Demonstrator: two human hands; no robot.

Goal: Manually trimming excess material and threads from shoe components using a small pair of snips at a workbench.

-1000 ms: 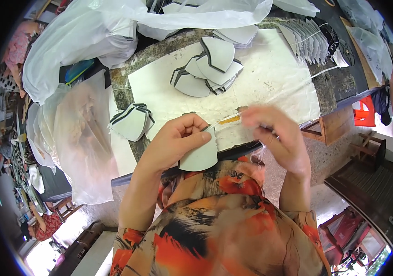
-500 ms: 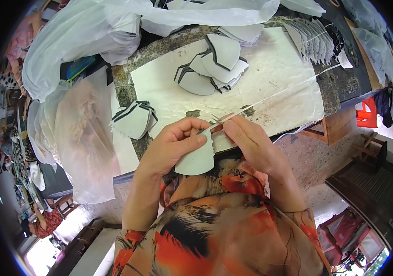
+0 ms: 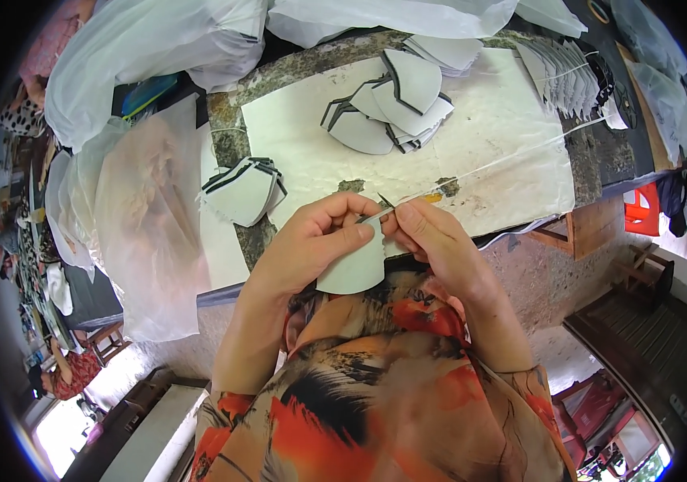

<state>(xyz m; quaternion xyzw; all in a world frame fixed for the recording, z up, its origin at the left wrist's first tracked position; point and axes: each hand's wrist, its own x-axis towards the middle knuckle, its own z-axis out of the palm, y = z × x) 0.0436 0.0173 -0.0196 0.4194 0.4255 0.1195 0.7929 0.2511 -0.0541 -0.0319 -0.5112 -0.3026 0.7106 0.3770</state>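
Observation:
My left hand (image 3: 329, 233) pinches a white, curved, flat piece (image 3: 353, 271) between thumb and fingers, its scalloped edge facing right. A narrow white tape (image 3: 498, 164) runs from the piece's upper corner past my right fingertips toward the far right of the table. My right hand (image 3: 432, 237) is closed beside it, thumb and forefinger at the tape. Between the two hands a dark pointed blade (image 3: 386, 201) sticks up, apparently of small scissors in my right hand. A bit of yellow (image 3: 433, 198) shows behind that hand; I cannot tell whether it belongs to the scissors.
A loose pile of dark-edged white pieces (image 3: 392, 104) lies on the white sheet (image 3: 512, 161). A smaller stack (image 3: 243, 191) sits left, a tied bundle (image 3: 559, 76) far right. Plastic bags (image 3: 151, 217) cover the left and back. A red stool (image 3: 641, 209) stands beyond the right edge.
The blades showed two spread tips before; now one upright point shows. My hands stay close together at the piece's corner. The whole view has shifted slightly.

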